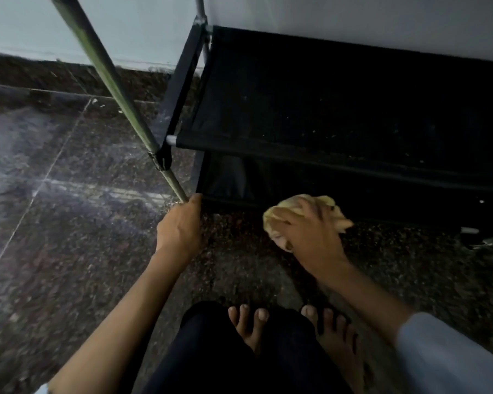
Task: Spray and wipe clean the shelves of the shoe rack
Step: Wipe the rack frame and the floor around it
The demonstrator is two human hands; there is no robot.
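1. The shoe rack (339,109) is cut off at the right and top edges; its black fabric shelves are dim, and the lowest shelf (353,191) is mostly shadowed under the one above.
2. The left hand (180,226) is curled round the foot of the rack's front left pole (108,72), which hides its fingertips.
3. The right hand (310,234) grips a bunched yellow cloth (305,207) at the front edge of the lowest shelf.
4. Open speckled floor (54,223) lies left of the rack; the wall (125,24) closes in behind.
5. Bare feet (285,325) stand near, just in front of the rack.
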